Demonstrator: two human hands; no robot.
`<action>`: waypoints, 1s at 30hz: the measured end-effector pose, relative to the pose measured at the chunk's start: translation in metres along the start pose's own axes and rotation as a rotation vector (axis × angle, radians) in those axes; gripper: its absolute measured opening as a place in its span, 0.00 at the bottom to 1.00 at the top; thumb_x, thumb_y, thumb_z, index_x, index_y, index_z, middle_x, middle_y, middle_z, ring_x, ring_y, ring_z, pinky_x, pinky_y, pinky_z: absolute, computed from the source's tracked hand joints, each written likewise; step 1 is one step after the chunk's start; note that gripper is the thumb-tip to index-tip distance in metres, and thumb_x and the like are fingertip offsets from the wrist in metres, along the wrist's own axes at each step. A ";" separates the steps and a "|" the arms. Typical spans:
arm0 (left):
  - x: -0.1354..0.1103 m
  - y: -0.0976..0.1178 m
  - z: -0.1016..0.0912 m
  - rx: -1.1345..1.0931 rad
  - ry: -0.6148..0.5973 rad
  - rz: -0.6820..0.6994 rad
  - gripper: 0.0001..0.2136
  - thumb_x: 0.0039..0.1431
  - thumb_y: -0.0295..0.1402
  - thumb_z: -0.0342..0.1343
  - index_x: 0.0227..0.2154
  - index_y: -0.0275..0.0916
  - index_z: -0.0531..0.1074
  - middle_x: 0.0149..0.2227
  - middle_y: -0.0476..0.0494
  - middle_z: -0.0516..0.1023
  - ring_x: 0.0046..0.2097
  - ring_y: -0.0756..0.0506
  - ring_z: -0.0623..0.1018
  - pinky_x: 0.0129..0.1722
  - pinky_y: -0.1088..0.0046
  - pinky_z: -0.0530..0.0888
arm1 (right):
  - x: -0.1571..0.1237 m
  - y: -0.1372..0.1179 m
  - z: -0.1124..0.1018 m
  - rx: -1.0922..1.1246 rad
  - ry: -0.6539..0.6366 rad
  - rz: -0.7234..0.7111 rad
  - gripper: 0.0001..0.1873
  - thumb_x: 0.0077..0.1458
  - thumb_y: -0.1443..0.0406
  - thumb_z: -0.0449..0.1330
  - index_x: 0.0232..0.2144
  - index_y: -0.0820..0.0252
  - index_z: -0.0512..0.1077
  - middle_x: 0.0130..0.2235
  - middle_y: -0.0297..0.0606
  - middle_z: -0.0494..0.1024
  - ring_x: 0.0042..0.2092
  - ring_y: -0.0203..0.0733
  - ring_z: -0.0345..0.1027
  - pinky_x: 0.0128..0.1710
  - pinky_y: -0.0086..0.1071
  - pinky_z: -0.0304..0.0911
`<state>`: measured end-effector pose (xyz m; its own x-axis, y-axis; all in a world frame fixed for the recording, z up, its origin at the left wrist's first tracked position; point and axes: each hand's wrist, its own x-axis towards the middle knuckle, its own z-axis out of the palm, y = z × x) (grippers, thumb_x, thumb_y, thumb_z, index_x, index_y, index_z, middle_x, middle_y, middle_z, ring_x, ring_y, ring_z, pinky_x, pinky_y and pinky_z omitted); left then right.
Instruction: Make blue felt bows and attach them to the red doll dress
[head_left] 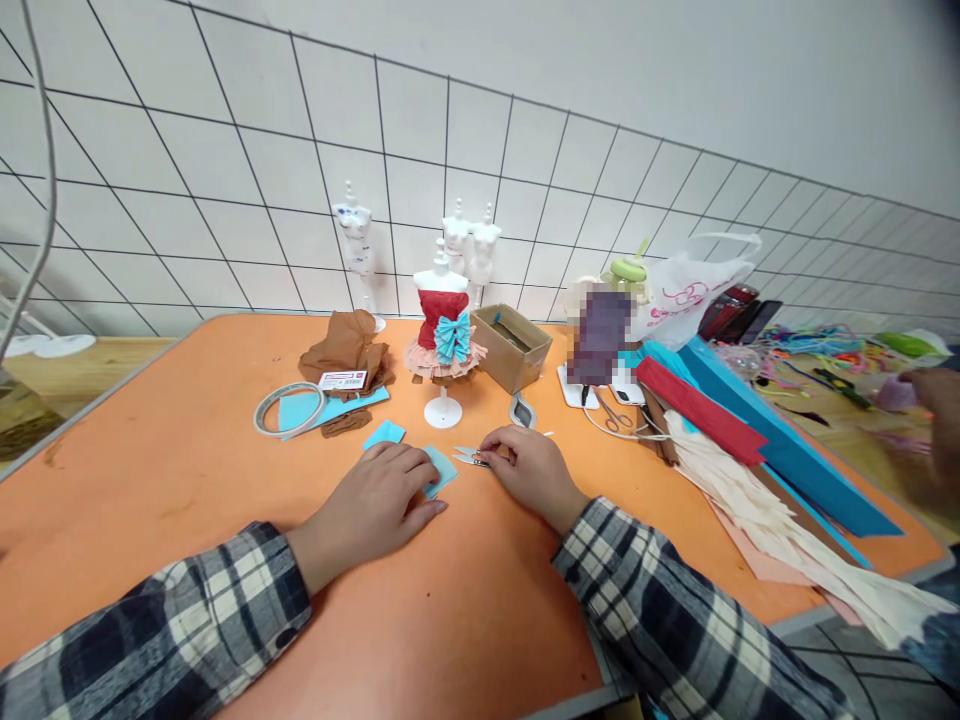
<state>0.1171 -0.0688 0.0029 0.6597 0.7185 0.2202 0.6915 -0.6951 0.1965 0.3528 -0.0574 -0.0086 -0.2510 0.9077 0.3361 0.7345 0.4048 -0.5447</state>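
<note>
My left hand (pixel 381 497) lies palm down on the table, its fingers stretched over a small light-blue paper piece (pixel 444 473). Another blue scrap (pixel 385 434) shows just beyond its knuckles. Between the thumb and fingers of my right hand (pixel 534 470) are small metal thread snips (pixel 469 457), blades pointing left toward the paper. Straight ahead stands a mini dress form (pixel 442 408) on a round white base. It wears a red bodice (pixel 435 315), a ruffled peach and brown skirt (pixel 435 358) and a light-blue bow (pixel 453 340).
Left of the form are a tape roll (pixel 262 412), brown crepe paper (pixel 341 345) and a small labelled box (pixel 343 380). A cardboard box (pixel 517 355) stands behind right. Scissors (pixel 616 415), a cable and coloured paper strips (pixel 697 410) lie rightward. Another person's hand (pixel 937 400) is at far right.
</note>
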 end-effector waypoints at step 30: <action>0.021 0.007 0.015 0.167 -0.012 0.187 0.14 0.68 0.37 0.45 0.50 0.38 0.69 0.53 0.37 0.71 0.53 0.37 0.68 0.52 0.56 0.60 | 0.000 -0.002 -0.002 -0.335 -0.218 -0.020 0.10 0.62 0.64 0.54 0.38 0.54 0.76 0.38 0.34 0.80 0.42 0.40 0.70 0.39 0.31 0.57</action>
<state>0.1400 -0.0580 -0.0056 0.7838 0.5784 0.2261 0.5951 -0.8036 -0.0076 0.3521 -0.0587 -0.0062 -0.3687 0.9167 0.1540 0.8839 0.3970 -0.2471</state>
